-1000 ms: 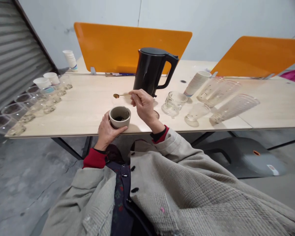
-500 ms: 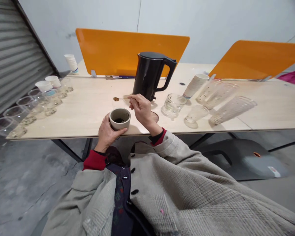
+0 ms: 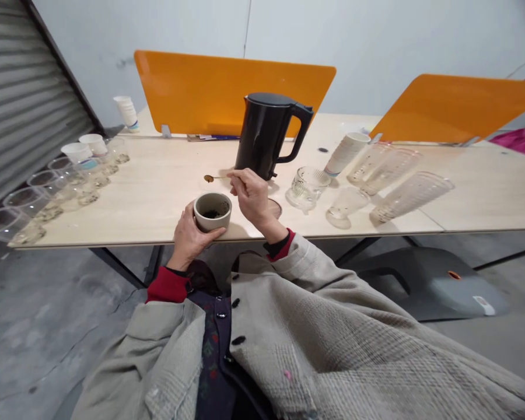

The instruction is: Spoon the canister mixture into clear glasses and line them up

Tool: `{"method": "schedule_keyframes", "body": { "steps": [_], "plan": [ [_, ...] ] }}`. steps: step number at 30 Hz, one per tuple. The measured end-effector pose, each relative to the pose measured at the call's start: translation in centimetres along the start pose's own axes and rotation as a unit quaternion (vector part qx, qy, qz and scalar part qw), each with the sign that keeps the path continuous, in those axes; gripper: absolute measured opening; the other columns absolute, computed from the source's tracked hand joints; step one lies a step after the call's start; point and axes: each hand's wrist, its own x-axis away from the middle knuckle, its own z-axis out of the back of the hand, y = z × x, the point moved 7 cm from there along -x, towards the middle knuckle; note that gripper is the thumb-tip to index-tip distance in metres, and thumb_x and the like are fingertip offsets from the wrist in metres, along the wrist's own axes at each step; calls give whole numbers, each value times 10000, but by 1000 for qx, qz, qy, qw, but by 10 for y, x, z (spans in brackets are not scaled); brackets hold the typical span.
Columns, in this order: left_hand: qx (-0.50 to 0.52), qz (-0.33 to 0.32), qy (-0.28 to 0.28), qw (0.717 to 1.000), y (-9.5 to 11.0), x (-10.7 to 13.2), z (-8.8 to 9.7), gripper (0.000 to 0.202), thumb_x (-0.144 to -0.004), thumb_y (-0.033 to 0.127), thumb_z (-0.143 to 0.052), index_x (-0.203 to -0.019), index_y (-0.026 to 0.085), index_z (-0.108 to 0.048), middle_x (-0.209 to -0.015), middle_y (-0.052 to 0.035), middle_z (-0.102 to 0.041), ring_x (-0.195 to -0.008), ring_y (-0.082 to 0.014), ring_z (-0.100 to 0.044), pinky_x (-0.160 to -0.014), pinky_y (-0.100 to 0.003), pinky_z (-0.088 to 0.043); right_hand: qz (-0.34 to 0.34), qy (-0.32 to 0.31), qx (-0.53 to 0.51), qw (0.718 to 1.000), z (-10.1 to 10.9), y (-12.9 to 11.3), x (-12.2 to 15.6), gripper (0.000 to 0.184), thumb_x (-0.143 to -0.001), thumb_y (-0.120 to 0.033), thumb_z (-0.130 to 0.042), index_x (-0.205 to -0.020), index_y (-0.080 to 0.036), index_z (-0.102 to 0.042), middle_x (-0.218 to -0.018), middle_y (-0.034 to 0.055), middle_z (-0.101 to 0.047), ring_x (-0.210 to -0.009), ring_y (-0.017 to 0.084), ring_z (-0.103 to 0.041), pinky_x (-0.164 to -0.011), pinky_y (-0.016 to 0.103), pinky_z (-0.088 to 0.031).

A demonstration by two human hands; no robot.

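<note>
My left hand (image 3: 191,234) is wrapped round the side of a grey-beige cup (image 3: 213,223), which stands near the table's front edge with something dark at its bottom. Between thumb and fingers, my right hand (image 3: 251,195) pinches the thin handle of a small spoon (image 3: 209,178). The spoon's bowl holds a brownish substance and hangs above the table, beyond the cup's rim. Just behind my right hand stands a black electric kettle (image 3: 262,137). A round lid or coaster (image 3: 275,208) lies partly hidden by my right wrist.
Rows of clear plastic cups (image 3: 28,201) line the table's left end beside paper cups (image 3: 77,153). To the right are a ribbed glass (image 3: 307,189), a leaning stack of paper cups (image 3: 346,153) and tilted stacks of clear cups (image 3: 413,198). Orange dividers (image 3: 227,87) stand behind; a grey chair (image 3: 433,283) is below.
The spoon has tilted slightly, and a dark drip shows at its bowl. Both hands stay nearly in place, the left still on the cup.
</note>
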Motion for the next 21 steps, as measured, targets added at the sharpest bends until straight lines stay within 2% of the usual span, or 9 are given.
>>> {"method": "schedule_keyframes", "body": {
  "steps": [4,7,11,14,18,21],
  "plan": [
    [1,-1,1,1000,1,0,0,979,-630,512,-991,-1442,240,-517,-1417,-136,-724,-1328,-372,-703,-1128,-514,-562,-7,27,14,1000,9,-2,-1,396,-1162,-472,-447,-1068,-220,-737,-924,42,-712,-712,153,-642,-731,326,-567],
    [6,-1,-5,1000,1,0,0,981,-636,515,-987,-1448,234,-513,-1422,-140,-719,-1339,-374,-697,-1145,-522,-554,7,53,21,998,16,-8,1,385,-1169,-452,-432,-1132,-226,-741,-943,50,-705,-781,173,-657,-793,344,-573],
    [7,0,-7,1000,1,0,0,980,-636,519,-987,-1445,235,-513,-1416,-142,-720,-1335,-380,-698,-1138,-529,-559,35,5,28,999,6,-8,0,385,-1168,-437,-436,-1063,-230,-743,-923,53,-702,-838,189,-669,-825,350,-568],
    [9,-3,-7,1000,1,0,0,977,-637,523,-987,-1443,238,-515,-1416,-141,-721,-1335,-379,-698,-1141,-530,-557,15,0,31,999,4,-1,-4,378,-1166,-446,-441,-1070,-230,-737,-902,41,-697,-799,180,-660,-803,347,-568],
    [13,-1,-8,1000,1,0,-1,981,-638,524,-988,-1446,238,-511,-1418,-141,-719,-1346,-378,-691,-1146,-532,-553,6,25,14,1000,10,-4,-4,398,-1161,-483,-444,-1064,-228,-734,-900,33,-699,-698,154,-620,-717,331,-559],
    [11,-2,-6,1000,0,0,-1,976,-638,509,-989,-1447,242,-512,-1421,-134,-716,-1356,-374,-683,-1156,-531,-546,11,60,13,998,17,-10,1,389,-1164,-479,-433,-1129,-237,-735,-914,34,-700,-723,161,-634,-749,342,-571]
  ]
}}
